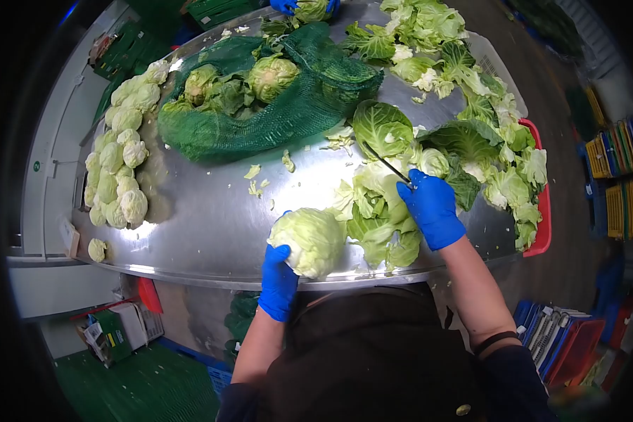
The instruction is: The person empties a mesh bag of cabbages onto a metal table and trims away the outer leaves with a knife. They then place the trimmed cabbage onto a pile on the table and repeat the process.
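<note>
In a blue glove, my left hand (279,281) grips a pale green cabbage (307,243) from its left side, just over the table's near edge. My right hand (432,209), also gloved in blue, is closed round the handle of a knife (385,160). Its dark, thin blade points up and left across a large green leaf. Loose cabbage leaves (376,218) lie between the two hands. Past them is a green net sack (260,133) with untrimmed cabbages (272,79) showing in its opening.
Trimmed cabbages (116,158) are piled along the left of the steel table (204,225). A heap of leaves (471,98) covers the right side, by a red crate (539,225). At the far edge, another person's blue-gloved hands (285,5) hold a cabbage.
</note>
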Demonstrator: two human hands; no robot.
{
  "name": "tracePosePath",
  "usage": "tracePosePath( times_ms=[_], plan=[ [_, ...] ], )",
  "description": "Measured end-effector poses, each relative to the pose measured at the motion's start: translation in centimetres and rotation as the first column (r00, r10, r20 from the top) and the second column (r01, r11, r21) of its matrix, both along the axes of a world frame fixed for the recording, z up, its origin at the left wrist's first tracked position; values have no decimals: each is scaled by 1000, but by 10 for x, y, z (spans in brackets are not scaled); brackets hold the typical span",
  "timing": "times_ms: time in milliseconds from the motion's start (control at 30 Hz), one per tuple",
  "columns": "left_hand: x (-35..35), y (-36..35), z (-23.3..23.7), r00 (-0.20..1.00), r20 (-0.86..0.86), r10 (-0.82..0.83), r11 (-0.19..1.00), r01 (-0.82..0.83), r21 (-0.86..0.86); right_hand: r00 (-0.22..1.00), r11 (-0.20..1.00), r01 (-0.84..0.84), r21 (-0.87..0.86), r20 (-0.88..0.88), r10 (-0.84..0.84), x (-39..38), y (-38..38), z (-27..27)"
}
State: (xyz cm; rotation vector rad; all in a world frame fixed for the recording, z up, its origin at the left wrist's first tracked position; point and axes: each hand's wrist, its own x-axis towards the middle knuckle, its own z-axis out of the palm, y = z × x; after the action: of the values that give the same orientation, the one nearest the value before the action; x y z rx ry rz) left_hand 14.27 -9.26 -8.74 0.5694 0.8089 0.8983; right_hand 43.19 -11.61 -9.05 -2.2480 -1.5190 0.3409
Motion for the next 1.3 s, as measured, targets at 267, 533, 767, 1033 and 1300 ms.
tracePosePath(
  times_ms=[267,533,767,1033,1300],
  plan=[
    [14,2,-8,995,93,-20,996,28,-81,650,820,-291,493,-527,547,-76,-4,38],
    [10,-4,-15,618,-783,64,795,443,415,633,984,47,170,-767,102,-26,5,48],
    [-5,-5,25,616,-748,246,643,474,602,506,847,-357,394,-680,530,-96,20,40],
    [-51,13,18,893,394,218,970,-155,-186,243,938,-303,-167,-966,-93,-134,46,27],
    [-105,37,17,932,304,199,955,-115,-273,473,920,-324,223,-804,361,-172,66,63]
  ],
)
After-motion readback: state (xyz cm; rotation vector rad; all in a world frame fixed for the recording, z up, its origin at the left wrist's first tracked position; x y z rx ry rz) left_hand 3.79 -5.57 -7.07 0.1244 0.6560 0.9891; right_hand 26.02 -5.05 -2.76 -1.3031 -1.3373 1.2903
